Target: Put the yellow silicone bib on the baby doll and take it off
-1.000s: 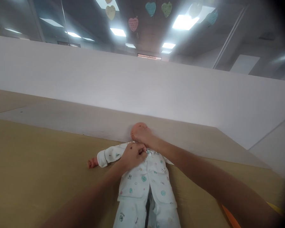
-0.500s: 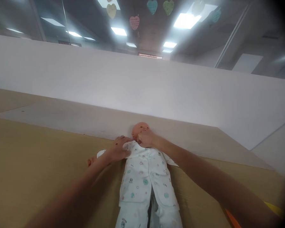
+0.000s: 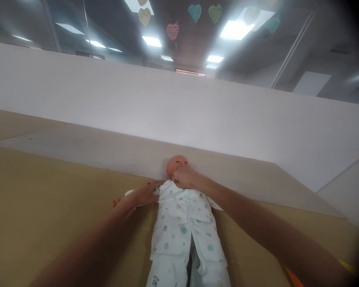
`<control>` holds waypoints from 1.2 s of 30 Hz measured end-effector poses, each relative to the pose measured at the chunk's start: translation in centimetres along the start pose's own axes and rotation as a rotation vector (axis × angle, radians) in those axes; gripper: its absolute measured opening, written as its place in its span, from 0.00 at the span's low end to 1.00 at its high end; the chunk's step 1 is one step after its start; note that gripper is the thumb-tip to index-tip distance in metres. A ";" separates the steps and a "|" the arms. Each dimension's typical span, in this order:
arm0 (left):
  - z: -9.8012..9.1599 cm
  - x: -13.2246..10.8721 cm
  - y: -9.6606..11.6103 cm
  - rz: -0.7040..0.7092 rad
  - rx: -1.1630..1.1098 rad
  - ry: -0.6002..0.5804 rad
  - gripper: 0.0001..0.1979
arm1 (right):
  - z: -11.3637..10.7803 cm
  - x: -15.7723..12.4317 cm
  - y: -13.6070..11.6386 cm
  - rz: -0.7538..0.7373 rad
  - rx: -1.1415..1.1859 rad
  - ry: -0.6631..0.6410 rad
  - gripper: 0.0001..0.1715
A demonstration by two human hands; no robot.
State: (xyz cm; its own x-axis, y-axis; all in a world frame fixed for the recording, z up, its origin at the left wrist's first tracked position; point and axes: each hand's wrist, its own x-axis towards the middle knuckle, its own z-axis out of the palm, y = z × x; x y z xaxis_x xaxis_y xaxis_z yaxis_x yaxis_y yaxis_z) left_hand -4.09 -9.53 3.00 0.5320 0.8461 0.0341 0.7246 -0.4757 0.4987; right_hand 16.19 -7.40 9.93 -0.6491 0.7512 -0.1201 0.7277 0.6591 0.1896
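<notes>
The doll lies on its back beneath the person's fingers, its head [image 3: 176, 161] just beyond the right ones and its printed white jacket [image 3: 179, 227] spreading toward the wearer from both. The left hand [image 3: 147, 193] bends its fingers and thumb around the sleeve [image 3: 157, 191] near the shoulder, with cloth showing between them. Farther left of those fingers, the doll's hand [image 3: 116, 202] pokes past the cuff. The right hand [image 3: 184, 177] has its fingers curled together at the collar, under the doll's chin; whether they pinch cloth cannot be told from this angle. Nearer the wearer than either set of fingers are the white trousers [image 3: 167, 273]. Well beyond the fingertips rises a white wall [image 3: 167, 103].
</notes>
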 end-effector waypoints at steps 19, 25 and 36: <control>0.0 -0.6 0.2 0.037 -0.001 0.124 0.30 | 0.7 -2.5 2.4 0.080 0.561 0.050 0.20; -0.1 1.6 4.7 0.204 0.034 0.229 0.18 | -0.1 -4.5 3.8 0.123 0.625 -0.055 0.21; -0.1 3.0 6.2 0.044 0.081 0.136 0.07 | 1.4 -5.4 5.5 0.103 0.749 -0.052 0.06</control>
State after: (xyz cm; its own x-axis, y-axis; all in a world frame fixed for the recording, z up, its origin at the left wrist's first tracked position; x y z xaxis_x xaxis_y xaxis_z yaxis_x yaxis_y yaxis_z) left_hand 1.94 -9.88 6.25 0.5038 0.8461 0.1740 0.7378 -0.5262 0.4228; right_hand 24.02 -7.83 10.27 -0.5717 0.7988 -0.1872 0.7522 0.4192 -0.5085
